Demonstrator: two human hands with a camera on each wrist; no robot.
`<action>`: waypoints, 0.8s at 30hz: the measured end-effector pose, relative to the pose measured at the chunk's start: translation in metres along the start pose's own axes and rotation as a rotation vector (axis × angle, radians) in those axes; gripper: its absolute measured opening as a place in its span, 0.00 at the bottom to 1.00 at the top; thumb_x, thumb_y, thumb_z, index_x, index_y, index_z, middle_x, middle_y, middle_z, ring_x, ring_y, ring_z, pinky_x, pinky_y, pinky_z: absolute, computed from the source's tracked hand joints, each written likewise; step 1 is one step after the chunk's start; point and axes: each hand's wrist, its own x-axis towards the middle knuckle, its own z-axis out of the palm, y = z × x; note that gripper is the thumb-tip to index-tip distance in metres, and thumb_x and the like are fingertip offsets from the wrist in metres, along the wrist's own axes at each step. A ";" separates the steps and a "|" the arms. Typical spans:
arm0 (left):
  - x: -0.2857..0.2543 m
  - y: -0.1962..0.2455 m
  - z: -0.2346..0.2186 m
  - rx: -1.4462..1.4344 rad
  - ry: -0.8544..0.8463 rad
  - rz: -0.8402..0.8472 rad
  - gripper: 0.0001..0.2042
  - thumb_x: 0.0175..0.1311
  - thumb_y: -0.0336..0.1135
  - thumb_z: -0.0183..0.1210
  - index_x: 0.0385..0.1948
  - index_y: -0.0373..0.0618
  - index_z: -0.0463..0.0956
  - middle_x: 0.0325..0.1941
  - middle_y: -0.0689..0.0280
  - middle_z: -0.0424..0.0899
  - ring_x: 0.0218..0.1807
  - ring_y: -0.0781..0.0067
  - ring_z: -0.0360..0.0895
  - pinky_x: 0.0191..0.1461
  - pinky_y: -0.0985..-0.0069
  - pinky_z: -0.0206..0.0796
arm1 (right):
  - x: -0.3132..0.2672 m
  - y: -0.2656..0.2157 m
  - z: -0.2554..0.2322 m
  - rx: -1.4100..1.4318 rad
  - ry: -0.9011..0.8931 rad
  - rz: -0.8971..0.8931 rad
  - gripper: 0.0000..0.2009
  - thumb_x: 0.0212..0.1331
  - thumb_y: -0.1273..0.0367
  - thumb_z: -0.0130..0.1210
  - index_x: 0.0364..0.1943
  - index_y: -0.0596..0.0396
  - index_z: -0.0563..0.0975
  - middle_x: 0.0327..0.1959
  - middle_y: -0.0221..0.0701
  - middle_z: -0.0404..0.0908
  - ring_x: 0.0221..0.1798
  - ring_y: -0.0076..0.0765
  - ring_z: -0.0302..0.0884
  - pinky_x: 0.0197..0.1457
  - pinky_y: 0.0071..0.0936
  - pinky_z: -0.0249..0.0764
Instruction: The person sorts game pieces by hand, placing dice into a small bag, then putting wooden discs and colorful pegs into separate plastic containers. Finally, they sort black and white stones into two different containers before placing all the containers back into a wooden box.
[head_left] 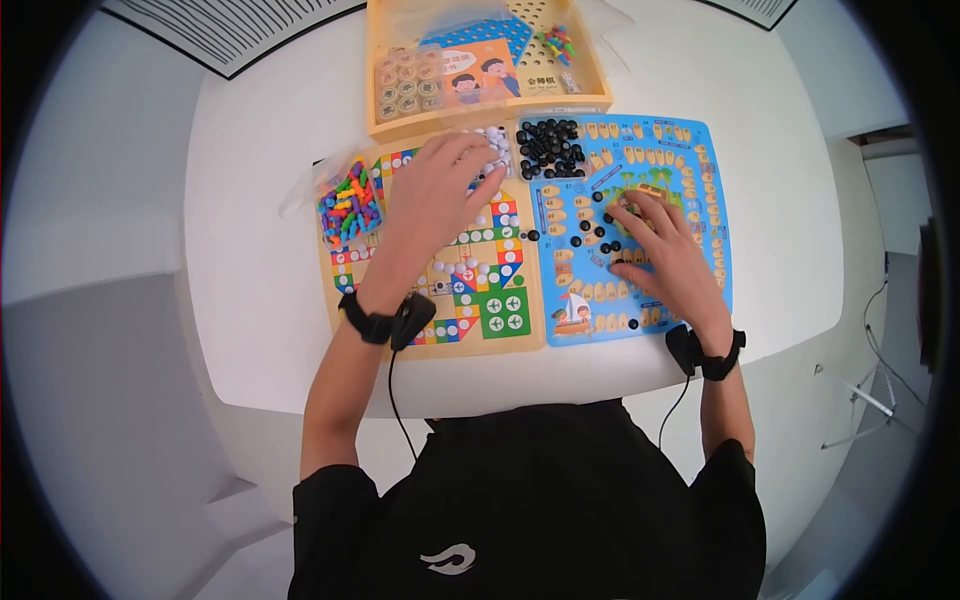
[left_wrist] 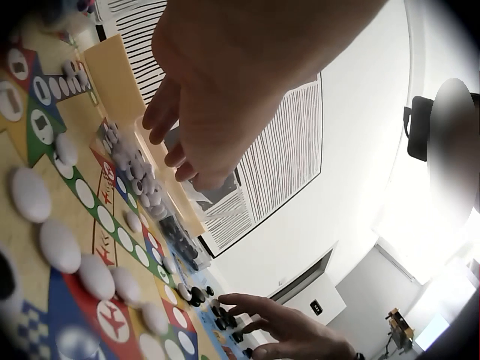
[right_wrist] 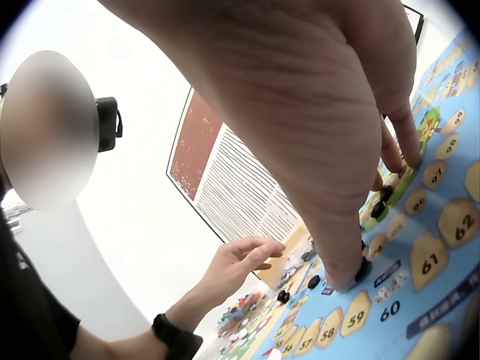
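My left hand [head_left: 430, 190] hovers over a clear box of white game pieces [head_left: 497, 145], its fingers loosely bent and apart from the pieces in the left wrist view. More white pieces [left_wrist: 60, 244] lie on the colourful flying-chess board [head_left: 350, 290] below it. Over on the blue numbered board [head_left: 700, 310], my right hand [head_left: 668, 260] reaches down with fingers and thumb spread around loose black pieces [head_left: 586, 226]. Its thumb presses at a black piece [right_wrist: 364, 269] on the board, while the fingertips rest near others. Part of the black group is hidden under this hand.
A box full of black pieces [head_left: 550, 150] stands at the blue board's back left corner. A box of coloured pegs [head_left: 350, 205] sits on the left. Behind the boards is a wooden tray [head_left: 480, 118] with wooden discs, a booklet and a bag of pegs.
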 end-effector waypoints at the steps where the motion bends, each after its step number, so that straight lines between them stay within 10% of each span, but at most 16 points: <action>1: -0.009 0.002 -0.006 -0.032 -0.009 0.009 0.12 0.64 0.38 0.69 0.46 0.45 0.83 0.50 0.63 0.85 0.54 0.57 0.81 0.57 0.63 0.75 | 0.003 0.000 0.003 -0.026 0.015 -0.035 0.31 0.52 0.68 0.73 0.64 0.47 0.77 0.68 0.36 0.73 0.71 0.49 0.69 0.73 0.43 0.72; 11: -0.102 0.028 -0.042 -0.099 -0.415 -0.145 0.31 0.61 0.42 0.72 0.66 0.47 0.73 0.72 0.59 0.71 0.76 0.49 0.65 0.77 0.55 0.63 | 0.010 -0.008 0.014 0.135 -0.063 -0.131 0.13 0.58 0.76 0.66 0.47 0.54 0.84 0.50 0.32 0.79 0.55 0.43 0.79 0.57 0.38 0.80; 24: -0.120 0.030 -0.037 -0.181 -0.165 -0.115 0.11 0.63 0.23 0.65 0.46 0.41 0.82 0.50 0.63 0.82 0.56 0.59 0.79 0.57 0.66 0.76 | 0.027 -0.017 0.008 0.094 -0.206 -0.064 0.08 0.50 0.82 0.61 0.36 0.60 0.81 0.37 0.38 0.79 0.38 0.47 0.84 0.44 0.36 0.81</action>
